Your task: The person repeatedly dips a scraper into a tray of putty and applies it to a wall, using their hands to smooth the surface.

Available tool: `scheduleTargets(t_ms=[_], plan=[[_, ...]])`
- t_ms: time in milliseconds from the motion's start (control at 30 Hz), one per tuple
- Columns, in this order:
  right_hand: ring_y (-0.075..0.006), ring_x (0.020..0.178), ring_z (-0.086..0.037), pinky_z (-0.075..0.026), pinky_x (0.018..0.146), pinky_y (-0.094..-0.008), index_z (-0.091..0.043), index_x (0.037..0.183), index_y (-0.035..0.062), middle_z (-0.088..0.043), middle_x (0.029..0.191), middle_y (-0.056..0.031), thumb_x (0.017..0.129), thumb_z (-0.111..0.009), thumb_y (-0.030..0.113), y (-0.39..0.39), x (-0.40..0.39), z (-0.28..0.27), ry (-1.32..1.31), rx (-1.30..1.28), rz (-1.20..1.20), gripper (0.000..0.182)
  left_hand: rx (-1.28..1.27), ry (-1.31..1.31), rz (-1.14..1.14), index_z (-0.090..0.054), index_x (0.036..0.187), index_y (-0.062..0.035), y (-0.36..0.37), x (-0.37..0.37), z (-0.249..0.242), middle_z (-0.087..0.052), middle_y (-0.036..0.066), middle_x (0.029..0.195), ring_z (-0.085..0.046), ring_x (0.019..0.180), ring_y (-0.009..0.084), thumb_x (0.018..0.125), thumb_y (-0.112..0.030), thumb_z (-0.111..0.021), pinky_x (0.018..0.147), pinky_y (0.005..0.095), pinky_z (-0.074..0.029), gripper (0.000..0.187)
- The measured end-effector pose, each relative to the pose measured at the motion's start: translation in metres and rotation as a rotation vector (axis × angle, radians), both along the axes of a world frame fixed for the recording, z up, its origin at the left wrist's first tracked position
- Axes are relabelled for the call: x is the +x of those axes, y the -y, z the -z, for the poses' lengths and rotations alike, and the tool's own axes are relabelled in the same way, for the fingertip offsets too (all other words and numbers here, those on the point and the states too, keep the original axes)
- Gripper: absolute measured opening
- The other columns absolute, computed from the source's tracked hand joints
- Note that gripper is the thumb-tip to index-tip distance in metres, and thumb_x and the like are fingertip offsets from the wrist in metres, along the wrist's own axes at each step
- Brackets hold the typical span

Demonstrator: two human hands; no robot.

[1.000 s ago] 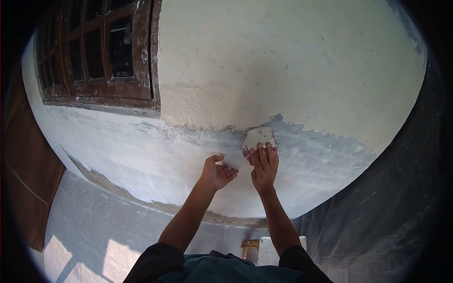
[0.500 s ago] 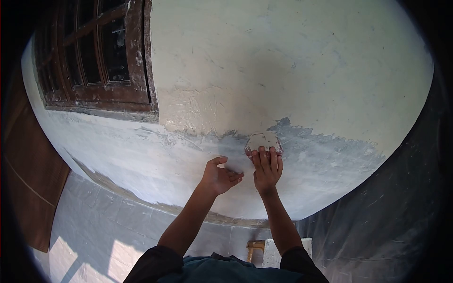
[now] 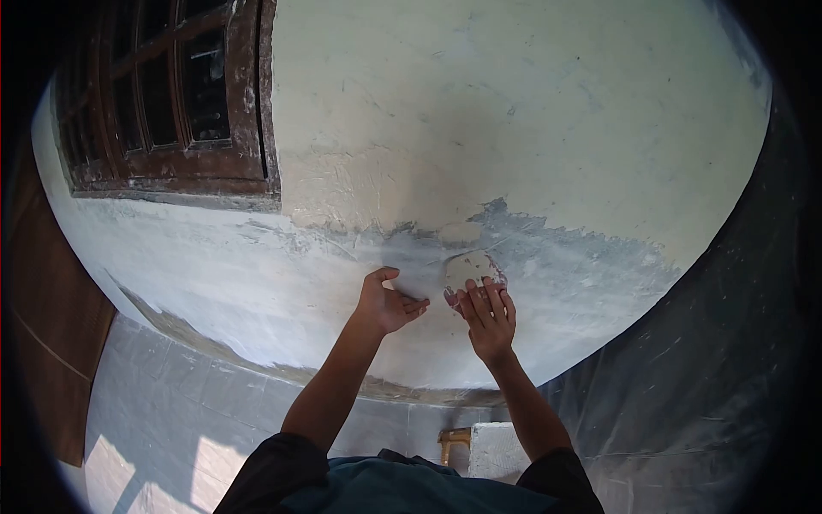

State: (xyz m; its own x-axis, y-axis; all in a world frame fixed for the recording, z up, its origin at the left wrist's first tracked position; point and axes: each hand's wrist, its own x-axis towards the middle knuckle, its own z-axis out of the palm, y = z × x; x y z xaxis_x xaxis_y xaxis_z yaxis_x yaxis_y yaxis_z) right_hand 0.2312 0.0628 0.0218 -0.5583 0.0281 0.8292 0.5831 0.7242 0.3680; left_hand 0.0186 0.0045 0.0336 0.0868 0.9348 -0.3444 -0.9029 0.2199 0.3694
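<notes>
My right hand (image 3: 492, 330) is closed on a flat, rounded plate (image 3: 471, 267) smeared with pale putty and showing dark red edges. Its fingers lie over the plate's lower part, and the plate is against or very near the wall (image 3: 548, 304). To the left, my left hand (image 3: 388, 304) is held in front of the white, freshly coated band of wall, thumb apart and fingers loosely bent, with nothing visible in it. Grey, ragged patches (image 3: 505, 218) show where the white band meets the cream wall above.
A brown wooden window frame (image 3: 265, 137) with dark panes is at upper left. Below me, a white-topped object (image 3: 497, 450) with a yellowish-brown leg-like part (image 3: 455, 439) stands on the grey tiled floor (image 3: 214, 385). Dark sheeting (image 3: 676, 377) lies at the right, a brown panel (image 3: 56, 334) at the left.
The plate in my right hand has slid a little down the wall and now sits tilted. My left hand stays beside it, and the view has shifted slightly.
</notes>
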Motion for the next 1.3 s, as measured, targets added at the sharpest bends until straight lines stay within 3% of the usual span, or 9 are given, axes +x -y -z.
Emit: scheduleTargets(t_ms=[300,367,800,867,900,1000,1067,1167,1300], plan=[[-0.0324,0.088,-0.062,-0.049,0.075,-0.0336,-0.045,0.116,-0.003,-0.06,0.096,-0.018,0.08,-0.05,-0.014,0.035,0.004,-0.132,-0.203,-0.482,-0.327,0.038,-0.096,-0.059,-0.12,0.01,0.139,0.0123,-0.004,0.017,-0.003,-0.013,0.032,0.144,-0.029,0.131,0.0426,0.078,-0.034,-0.051,0.107,0.0411,-0.025,0.098],[-0.0401,0.092,-0.058,-0.047,0.079,-0.0432,-0.045,0.116,-0.0005,-0.058,0.101,-0.0224,0.081,-0.051,-0.01,0.031,-0.002,-0.159,-0.107,-0.69,-0.335,0.037,-0.068,-0.048,-0.124,0.014,0.138,0.0116,-0.004,0.017,0.003,-0.011,0.032,0.145,-0.027,0.132,0.0426,0.077,-0.033,-0.052,0.108,0.041,-0.025,0.1],[-0.0373,0.095,-0.059,-0.047,0.082,-0.0386,-0.047,0.117,-0.0005,-0.058,0.102,-0.0222,0.08,-0.05,-0.012,0.009,-0.02,-0.177,-0.315,-0.573,-0.313,0.038,0.02,0.053,-0.043,0.008,0.141,0.01,-0.005,0.004,0.014,-0.011,0.029,0.147,-0.026,0.133,0.041,0.076,-0.036,-0.052,0.107,0.0404,-0.024,0.099],[-0.0243,0.084,-0.062,-0.047,0.075,-0.0268,-0.046,0.117,0.0006,-0.058,0.092,-0.0178,0.085,-0.048,-0.011,0.009,-0.02,-0.171,-0.219,-0.52,-0.429,0.035,0.013,0.046,-0.039,0.008,0.141,0.0096,-0.006,0.004,0.012,-0.01,0.029,0.147,-0.026,0.132,0.041,0.076,-0.036,-0.052,0.107,0.0405,-0.024,0.099],[-0.0364,0.095,-0.06,-0.047,0.083,-0.0374,-0.046,0.118,-0.0009,-0.058,0.102,-0.0221,0.082,-0.049,-0.011,0.008,-0.022,-0.165,-0.169,-0.624,-0.417,0.038,0.005,0.041,-0.036,0.007,0.141,0.0093,-0.006,0.005,0.011,-0.01,0.029,0.147,-0.027,0.132,0.0409,0.076,-0.036,-0.051,0.107,0.0405,-0.024,0.098],[-0.0256,0.082,-0.062,-0.047,0.074,-0.0272,-0.046,0.118,-0.0006,-0.058,0.093,-0.0185,0.084,-0.049,-0.01,-0.004,-0.028,-0.155,-0.17,-0.366,-0.3,0.035,-0.033,0.02,-0.082,0.009,0.139,0.0138,-0.007,0.008,0.006,-0.009,0.033,0.145,-0.023,0.134,0.041,0.077,-0.036,-0.05,0.109,0.0401,-0.021,0.099],[-0.0342,0.093,-0.061,-0.047,0.082,-0.0358,-0.046,0.118,-0.0016,-0.058,0.1,-0.0216,0.082,-0.049,-0.012,-0.002,-0.022,-0.159,-0.302,-0.515,-0.333,0.038,-0.041,0.03,-0.07,0.009,0.14,0.0114,-0.01,0.005,0.008,-0.008,0.031,0.146,-0.025,0.132,0.0416,0.077,-0.035,-0.051,0.108,0.0407,-0.024,0.098],[-0.015,0.081,-0.059,-0.046,0.071,-0.0241,-0.045,0.118,-0.0009,-0.059,0.095,-0.0139,0.086,-0.048,-0.009,0.003,-0.018,-0.158,-0.53,-0.54,-0.449,0.033,-0.036,0.029,-0.055,0.009,0.14,0.0112,-0.009,0.005,0.006,-0.008,0.032,0.146,-0.025,0.132,0.0422,0.076,-0.035,-0.051,0.107,0.0411,-0.024,0.098],[-0.0212,0.082,-0.061,-0.047,0.074,-0.0274,-0.045,0.117,-0.0008,-0.059,0.095,-0.0155,0.086,-0.049,-0.009,-0.005,-0.035,-0.141,-0.341,-0.393,-0.349,0.032,-0.051,-0.004,-0.061,0.007,0.139,0.0137,-0.007,0.008,0.0,-0.007,0.033,0.145,-0.023,0.133,0.0427,0.076,-0.034,-0.05,0.109,0.0414,-0.022,0.097]])
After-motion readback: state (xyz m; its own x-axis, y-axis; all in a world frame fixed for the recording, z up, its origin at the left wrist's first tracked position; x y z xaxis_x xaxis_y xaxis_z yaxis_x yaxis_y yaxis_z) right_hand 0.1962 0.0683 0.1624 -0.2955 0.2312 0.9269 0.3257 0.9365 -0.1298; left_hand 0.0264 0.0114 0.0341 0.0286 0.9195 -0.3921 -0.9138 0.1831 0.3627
